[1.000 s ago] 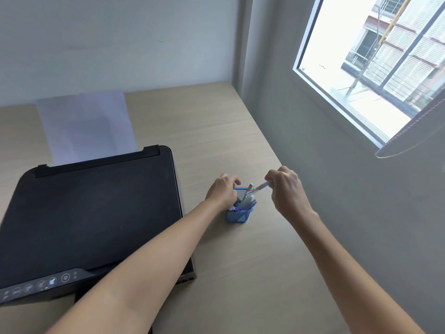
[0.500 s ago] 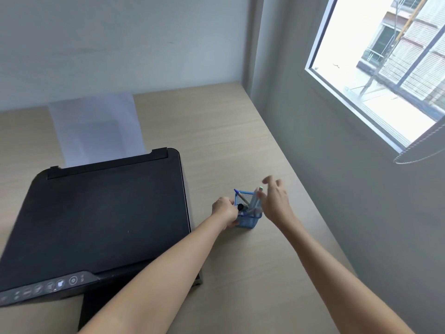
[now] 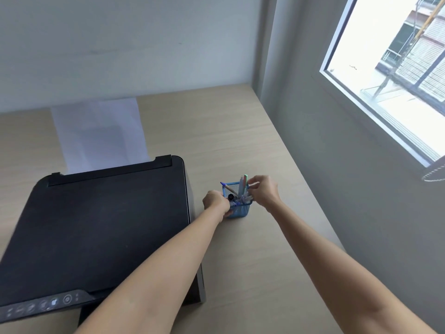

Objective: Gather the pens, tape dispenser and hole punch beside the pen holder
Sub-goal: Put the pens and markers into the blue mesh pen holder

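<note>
Pen holder: Where the pale wood counter (image 3: pixel 216 131) runs along the grey wall, a small blue mesh pen holder (image 3: pixel 237 208) is seen upright, just beside the right edge of a black printer (image 3: pixel 101 225).
Pens: Several pens (image 3: pixel 242 189) are stood inside the holder, their tips leaning at different angles; a green-capped one rises highest at the right.
Other task items: No tape dispenser or hole punch is shown anywhere in view.
Left hand: The left hand (image 3: pixel 215 203) is curled closed against the holder's left wall, apparently steadying it; the fingers are largely hidden behind the knuckles.
Right hand: The right hand (image 3: pixel 263 192) is held at the holder's upper right rim, its fingers (image 3: pixel 251 183) drawn narrowly together at the tall pens; whether a pen is truly pinched cannot be told.
Risk: The holder is judged light and top-heavy with leaning pens, so a sideways tug on one pen could tip it or scatter the rest across the counter if the left hand's brace is loosened.
Surroundings: White paper (image 3: pixel 96 133) is fed into the printer's rear, and a bright window (image 3: pixel 390 75) is set in the right wall.
</note>
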`<state>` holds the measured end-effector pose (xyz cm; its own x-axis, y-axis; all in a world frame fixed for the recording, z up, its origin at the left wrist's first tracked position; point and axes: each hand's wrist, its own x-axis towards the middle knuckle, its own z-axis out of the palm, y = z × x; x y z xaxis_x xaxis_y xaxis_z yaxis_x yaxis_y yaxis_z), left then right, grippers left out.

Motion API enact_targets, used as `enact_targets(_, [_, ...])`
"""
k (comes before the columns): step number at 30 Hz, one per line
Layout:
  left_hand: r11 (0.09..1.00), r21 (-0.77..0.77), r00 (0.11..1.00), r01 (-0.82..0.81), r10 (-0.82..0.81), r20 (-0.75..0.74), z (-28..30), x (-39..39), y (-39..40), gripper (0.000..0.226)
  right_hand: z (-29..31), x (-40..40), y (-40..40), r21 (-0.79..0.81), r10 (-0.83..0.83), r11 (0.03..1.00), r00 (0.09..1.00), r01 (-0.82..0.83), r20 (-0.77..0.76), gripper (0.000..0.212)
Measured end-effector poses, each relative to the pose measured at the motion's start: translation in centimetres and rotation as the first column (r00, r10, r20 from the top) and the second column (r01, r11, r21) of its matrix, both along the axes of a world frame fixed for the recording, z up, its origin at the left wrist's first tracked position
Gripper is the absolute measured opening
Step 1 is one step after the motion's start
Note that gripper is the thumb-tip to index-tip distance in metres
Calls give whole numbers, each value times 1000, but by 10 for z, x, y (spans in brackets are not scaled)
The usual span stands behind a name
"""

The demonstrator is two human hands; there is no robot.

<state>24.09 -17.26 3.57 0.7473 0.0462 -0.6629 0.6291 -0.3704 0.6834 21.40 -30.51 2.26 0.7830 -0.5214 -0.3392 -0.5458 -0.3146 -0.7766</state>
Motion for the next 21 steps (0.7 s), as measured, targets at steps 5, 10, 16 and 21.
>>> enact_targets(5, [998, 47, 999, 28, -27, -20, -3, 12, 1, 29, -3, 18, -2, -39, 49, 998, 999, -49, -17, 26])
enact_targets(10, [898, 301, 935, 320, -352, 55, 21, 10, 7, 29, 16, 13, 0, -171, 41, 984, 999, -40, 1, 28])
enact_targets(16, [777, 428, 754, 462, -598, 272, 88, -10, 39, 16, 88, 5, 36, -350, 130, 934, 978, -66, 164, 31])
enact_targets(21, [868, 303, 697, 394, -497, 516, 133, -34, 137, 33, 134, 9, 117, -404, 324, 891, 914, -207, 245, 26])
